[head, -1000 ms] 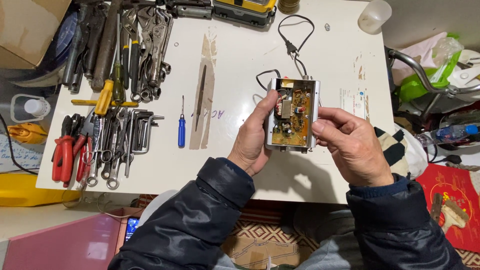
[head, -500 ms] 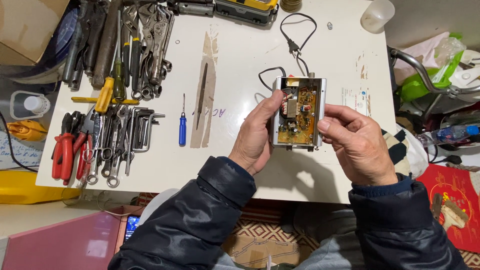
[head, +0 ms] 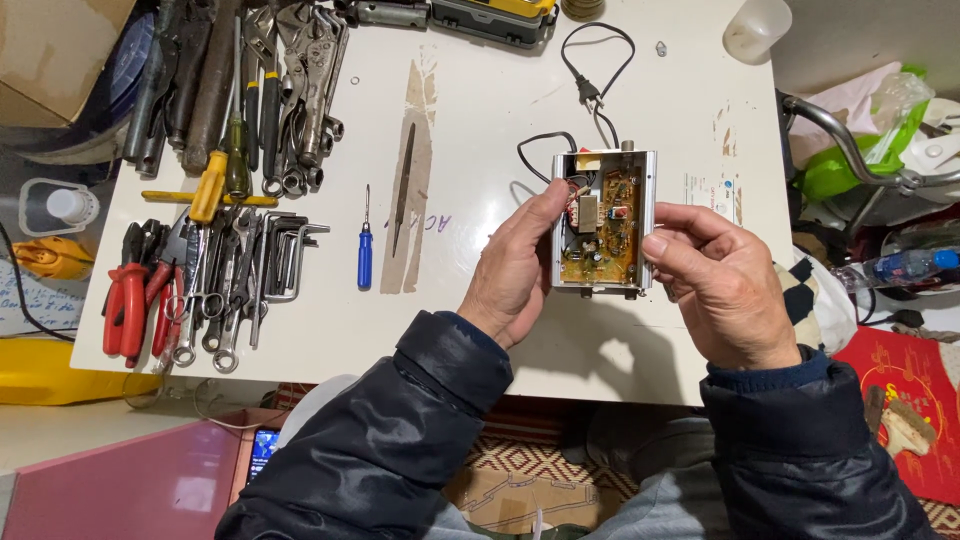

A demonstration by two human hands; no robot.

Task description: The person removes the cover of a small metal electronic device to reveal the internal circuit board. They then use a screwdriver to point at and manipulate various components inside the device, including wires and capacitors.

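Observation:
Both hands hold a small open metal box above the white table. Inside it lies a brown circuit board with a small transformer and other parts. My left hand grips the box's left side, thumb at the inner edge. My right hand clasps the right side with the fingers curled over the rim. A black power cord with a plug runs from the box's far end across the table.
Many hand tools lie at the table's left: red pliers, wrenches and hex keys, a yellow-handled screwdriver. A blue screwdriver and a dark file lie centre-left. A plastic cup stands far right; clutter surrounds the table.
The box has been lifted and turned slightly in both hands, coming a little closer to the camera. The grip of both hands stays the same.

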